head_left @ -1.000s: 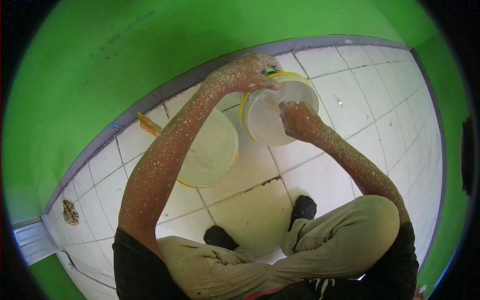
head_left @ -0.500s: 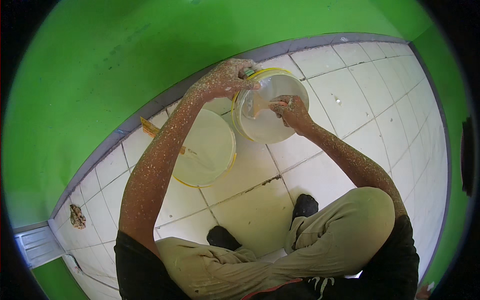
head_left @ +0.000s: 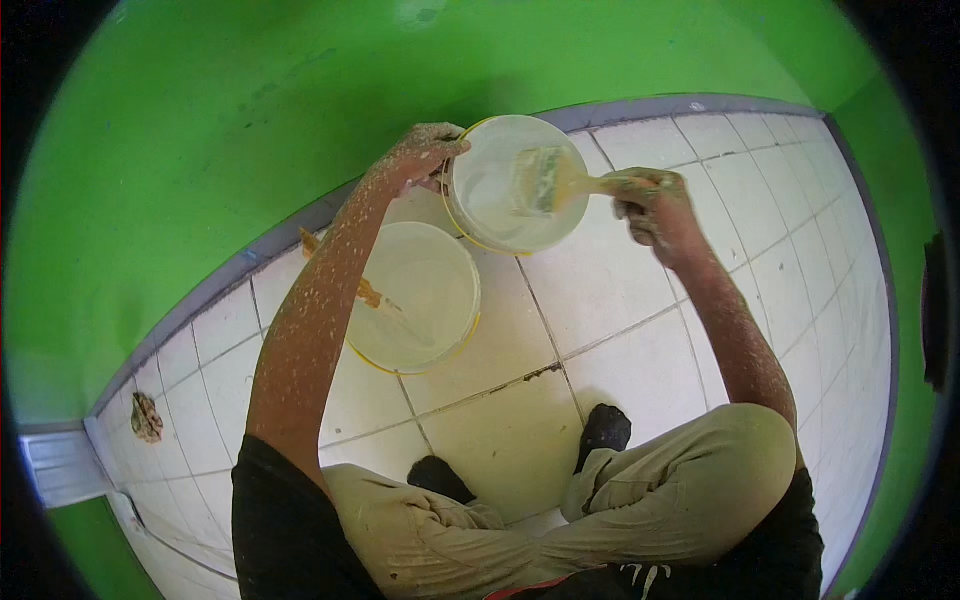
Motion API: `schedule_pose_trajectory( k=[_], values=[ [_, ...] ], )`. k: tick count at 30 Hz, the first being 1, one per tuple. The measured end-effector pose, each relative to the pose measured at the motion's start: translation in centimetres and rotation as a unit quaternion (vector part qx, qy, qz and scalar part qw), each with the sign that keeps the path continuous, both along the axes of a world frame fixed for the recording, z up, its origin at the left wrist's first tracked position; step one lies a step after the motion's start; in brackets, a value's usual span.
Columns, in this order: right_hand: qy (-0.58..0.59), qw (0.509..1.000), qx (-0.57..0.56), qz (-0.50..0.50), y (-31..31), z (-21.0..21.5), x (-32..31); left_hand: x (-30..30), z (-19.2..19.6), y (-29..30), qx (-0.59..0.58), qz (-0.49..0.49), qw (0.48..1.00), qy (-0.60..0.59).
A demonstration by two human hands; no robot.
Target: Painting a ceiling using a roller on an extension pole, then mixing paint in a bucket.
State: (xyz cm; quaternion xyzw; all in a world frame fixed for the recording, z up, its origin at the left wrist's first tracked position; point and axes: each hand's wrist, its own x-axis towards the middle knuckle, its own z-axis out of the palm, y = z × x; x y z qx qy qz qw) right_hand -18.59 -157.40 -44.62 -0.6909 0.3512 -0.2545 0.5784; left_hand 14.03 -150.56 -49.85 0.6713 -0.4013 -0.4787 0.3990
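My left hand (head_left: 425,153), speckled with paint, grips the left rim of a white bucket (head_left: 515,183) with a yellow edge, tilted toward me near the wall. My right hand (head_left: 652,203) holds a paint brush (head_left: 556,182) by its wooden handle, the bristles lying over the bucket's pale inside. A second, wider bucket (head_left: 413,296) of pale paint stands on the tiled floor just left of it, under my left forearm, with a wooden stick (head_left: 372,296) resting in it.
A bright green wall (head_left: 300,120) with a grey skirting strip (head_left: 250,255) runs behind the buckets. I crouch on white floor tiles (head_left: 620,350), knees in khaki trousers (head_left: 690,490) and dark shoes (head_left: 605,430) below. A brown lump (head_left: 146,417) lies at far left.
My right hand has drawn back to the right, out of the bucket, pulling the brush up into view. The bucket has tipped more toward me; my left hand keeps hold of its rim.
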Motion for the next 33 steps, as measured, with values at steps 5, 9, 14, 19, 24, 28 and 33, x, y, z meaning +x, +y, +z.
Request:
schedule_pose_trajectory(
  k=[5, 9, 14, 19, 24, 28, 33],
  values=[
    [-0.121, 0.983, 0.136, 0.006, -2.1, 1.9, -2.3, 1.4, -1.0, 0.3, 0.076, 0.057, 0.994, -0.052],
    [-0.122, 0.967, 0.181, 0.129, 0.4, 2.9, 0.1, 3.3, -1.8, 2.7, 0.099, 0.03, 0.993, -0.05],
    [-0.127, 0.94, 0.249, 0.194, 3.1, -0.1, 2.8, 3.0, 3.8, 2.3, 0.136, -0.009, 0.945, -0.298],
    [-0.016, 0.965, 0.031, 0.261, 5.9, -1.5, 4.8, 8.3, 9.6, 9.3, -0.133, -0.135, 0.809, -0.556],
    [0.051, 0.962, -0.05, 0.265, 4.7, -0.8, 2.9, 0.9, 7.9, 23.8, -0.116, 0.191, 0.816, -0.534],
    [0.047, 0.966, -0.006, 0.254, 4.7, 1.2, 3.1, -3.3, 0.3, 29.4, -0.013, 0.319, 0.907, -0.276],
    [0.048, 0.956, -0.061, 0.283, 3.6, 3.4, 3.0, -5.3, -2.6, 28.5, -0.018, 0.318, 0.947, -0.042]
  ],
)
